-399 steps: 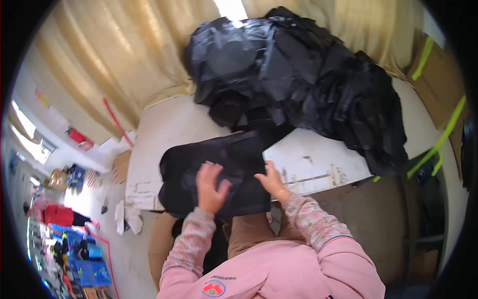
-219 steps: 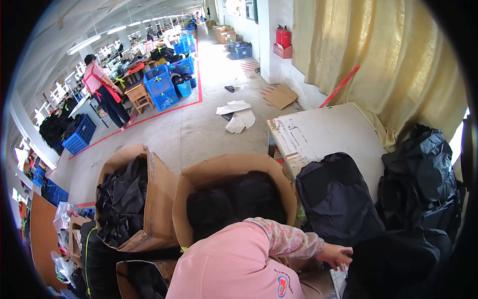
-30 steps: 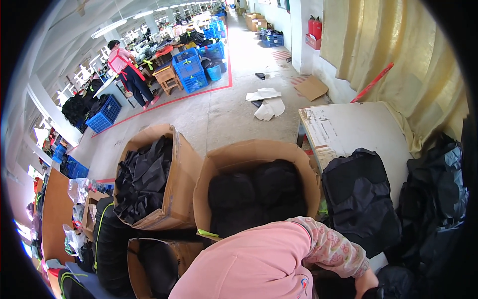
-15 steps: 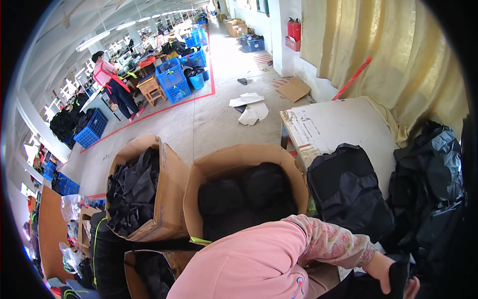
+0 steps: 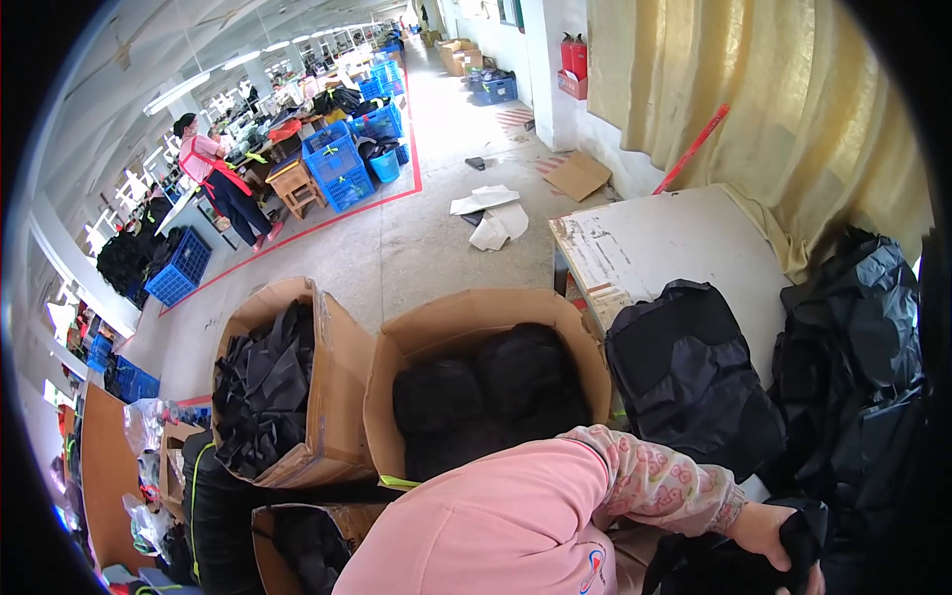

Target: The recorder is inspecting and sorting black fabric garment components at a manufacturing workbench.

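My left arm, in a pink top with a flowered sleeve cover, crosses toward the lower right. My left hand is closed on a black fabric piece, its thumb against the cloth. At the lower edge, the fingers of my right hand show beside the same cloth; most of that hand is cut off. Just beyond lies a stack of black, bag-shaped pieces on the white table. To the left, an open carton contains black padded pieces.
Another carton full of black strips and a smaller carton stand at left. Black sheeting is heaped at right, below a curtain. Light scraps lie on the floor. A person stands near blue crates.
The black fabric has shifted and spread leftward under my left hand, and its folded end has bunched up. My view has tilted slightly; the cartons and the stack stay in place.
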Demonstrator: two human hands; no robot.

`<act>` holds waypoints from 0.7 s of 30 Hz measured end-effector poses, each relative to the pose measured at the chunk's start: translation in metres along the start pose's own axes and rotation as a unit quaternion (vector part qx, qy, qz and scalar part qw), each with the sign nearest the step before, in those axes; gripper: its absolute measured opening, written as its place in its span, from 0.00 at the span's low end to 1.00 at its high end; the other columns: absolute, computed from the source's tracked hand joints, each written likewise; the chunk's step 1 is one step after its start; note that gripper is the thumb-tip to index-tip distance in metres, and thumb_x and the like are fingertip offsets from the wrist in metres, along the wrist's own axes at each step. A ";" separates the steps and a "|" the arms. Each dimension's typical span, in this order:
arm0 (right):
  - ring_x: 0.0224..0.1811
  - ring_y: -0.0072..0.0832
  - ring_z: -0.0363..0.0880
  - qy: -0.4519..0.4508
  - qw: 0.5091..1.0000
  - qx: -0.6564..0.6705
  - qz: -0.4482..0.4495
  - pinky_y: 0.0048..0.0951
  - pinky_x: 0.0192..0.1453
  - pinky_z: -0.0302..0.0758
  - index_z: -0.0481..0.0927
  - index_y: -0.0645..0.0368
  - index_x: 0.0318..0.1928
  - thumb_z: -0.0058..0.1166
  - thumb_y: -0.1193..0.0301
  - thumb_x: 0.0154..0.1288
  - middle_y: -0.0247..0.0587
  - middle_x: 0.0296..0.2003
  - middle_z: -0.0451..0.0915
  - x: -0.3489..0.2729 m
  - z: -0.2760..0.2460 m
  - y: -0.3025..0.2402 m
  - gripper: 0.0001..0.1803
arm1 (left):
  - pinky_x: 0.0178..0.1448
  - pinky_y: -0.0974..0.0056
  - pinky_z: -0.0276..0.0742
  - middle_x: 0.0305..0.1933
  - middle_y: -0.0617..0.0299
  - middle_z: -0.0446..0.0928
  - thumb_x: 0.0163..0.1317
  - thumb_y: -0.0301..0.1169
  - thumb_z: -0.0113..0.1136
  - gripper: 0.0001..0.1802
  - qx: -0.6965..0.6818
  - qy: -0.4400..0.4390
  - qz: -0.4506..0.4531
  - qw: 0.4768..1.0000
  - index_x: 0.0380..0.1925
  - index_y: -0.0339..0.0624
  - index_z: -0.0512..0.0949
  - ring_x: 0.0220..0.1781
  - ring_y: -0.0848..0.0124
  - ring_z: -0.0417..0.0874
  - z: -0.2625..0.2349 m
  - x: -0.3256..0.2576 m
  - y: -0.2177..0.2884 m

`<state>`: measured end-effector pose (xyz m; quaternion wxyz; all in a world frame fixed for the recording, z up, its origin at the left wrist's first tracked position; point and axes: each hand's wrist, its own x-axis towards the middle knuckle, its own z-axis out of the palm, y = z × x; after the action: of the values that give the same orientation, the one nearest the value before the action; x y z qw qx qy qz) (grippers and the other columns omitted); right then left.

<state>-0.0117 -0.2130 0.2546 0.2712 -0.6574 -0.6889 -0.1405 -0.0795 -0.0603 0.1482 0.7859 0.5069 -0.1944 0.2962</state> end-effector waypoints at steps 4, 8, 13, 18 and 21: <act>0.46 0.49 0.76 0.112 0.993 -0.036 0.024 0.43 0.54 0.71 0.78 0.66 0.51 0.55 0.61 0.68 0.55 0.45 0.78 0.004 0.031 0.005 0.21 | 0.59 0.62 0.71 0.44 0.61 0.80 0.52 0.24 0.66 0.16 -0.043 0.007 0.015 0.999 0.43 0.39 0.79 0.48 0.68 0.77 0.002 0.001 -0.003; 0.45 0.53 0.76 0.128 0.991 -0.044 0.016 0.45 0.51 0.72 0.76 0.68 0.50 0.51 0.65 0.71 0.57 0.42 0.78 0.005 0.050 0.011 0.17 | 0.59 0.64 0.70 0.45 0.63 0.79 0.59 0.36 0.65 0.19 -0.081 0.063 -0.100 0.990 0.48 0.41 0.76 0.50 0.70 0.75 0.004 -0.008 -0.004; 0.43 0.54 0.77 0.101 0.994 -0.035 0.028 0.43 0.47 0.75 0.77 0.68 0.49 0.52 0.65 0.71 0.59 0.41 0.78 0.001 0.057 0.024 0.17 | 0.47 0.68 0.74 0.41 0.60 0.80 0.69 0.41 0.53 0.16 -0.015 0.085 -0.035 0.996 0.43 0.38 0.74 0.40 0.73 0.79 -0.005 -0.005 -0.003; 0.39 0.52 0.81 0.053 0.995 -0.029 0.086 0.42 0.42 0.76 0.78 0.64 0.50 0.56 0.64 0.68 0.57 0.39 0.81 -0.010 0.043 0.038 0.17 | 0.45 0.71 0.73 0.34 0.70 0.81 0.64 0.32 0.59 0.06 -0.036 0.194 -0.065 0.978 0.35 0.41 0.80 0.34 0.80 0.78 -0.032 -0.002 0.009; 0.36 0.52 0.81 0.005 0.997 -0.043 0.060 0.42 0.40 0.76 0.80 0.64 0.46 0.54 0.67 0.69 0.55 0.36 0.82 -0.013 0.028 0.051 0.13 | 0.42 0.72 0.72 0.29 0.70 0.80 0.60 0.29 0.62 0.04 -0.151 0.180 -0.066 0.970 0.28 0.42 0.81 0.32 0.81 0.78 -0.050 -0.003 0.022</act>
<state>0.0325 -0.2033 0.2160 0.2546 -0.7079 -0.6400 -0.1567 -0.0958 -0.0081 0.1410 0.8930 0.3324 -0.0581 0.2977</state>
